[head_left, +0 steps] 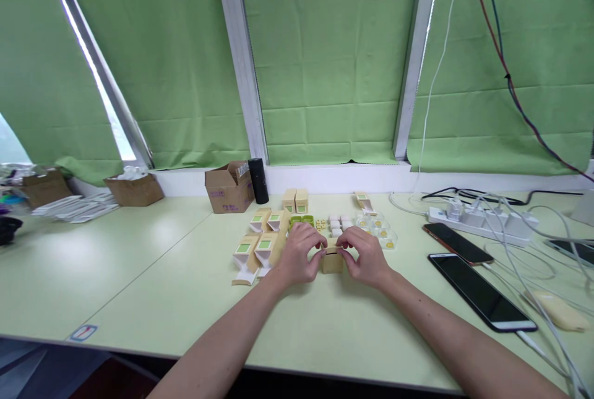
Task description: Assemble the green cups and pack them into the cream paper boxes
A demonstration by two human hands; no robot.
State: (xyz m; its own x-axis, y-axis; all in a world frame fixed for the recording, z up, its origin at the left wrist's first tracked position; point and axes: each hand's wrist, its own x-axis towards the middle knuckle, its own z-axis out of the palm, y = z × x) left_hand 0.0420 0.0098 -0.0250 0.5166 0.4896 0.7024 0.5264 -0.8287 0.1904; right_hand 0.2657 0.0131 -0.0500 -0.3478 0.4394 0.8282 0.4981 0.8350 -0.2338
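A small tan cardboard box (333, 262) stands on the table in front of me, with a dark slit showing under its top flap. My left hand (304, 252) pinches the flap's left end between thumb and fingers. At the right end, my right hand (364, 255) grips it the same way. Left of my hands lie several open tan boxes with green windows (265, 244). Beyond them are green packs (301, 219), tiny yellow pieces (320, 224), small white blocks (340, 224) and clear round packs with yellow centres (378, 226).
Two closed tan boxes (296, 200) and one open tan box (363, 201) stand farther back. Behind them are a brown carton (229, 188) and a black cylinder (258, 181). On the right lie phones (480, 291), a power strip (480, 224) and tangled white cables.
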